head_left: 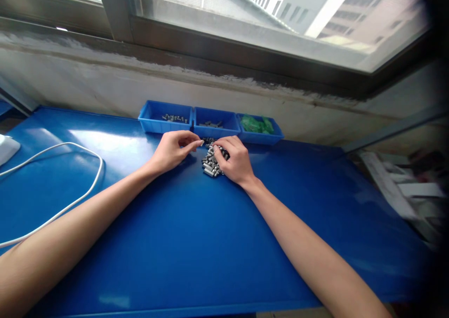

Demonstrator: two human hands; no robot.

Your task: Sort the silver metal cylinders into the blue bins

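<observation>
Resting half-curled on the metal pieces (209, 166) toward the far edge of the desk (196, 243), my right hand (235, 156) faces my left hand (173, 147), whose fingertips nearly meet; I can't tell whether either holds one. A careless sweep could scatter pieces against the blue bins (217, 132) beyond.

Bare left hand (175, 148) beside, and bare right hand (236, 159) over, a heap of small grey cylindrical metal pieces (209, 166); behind, three rectangular blue plastic bins (215, 132).
</observation>
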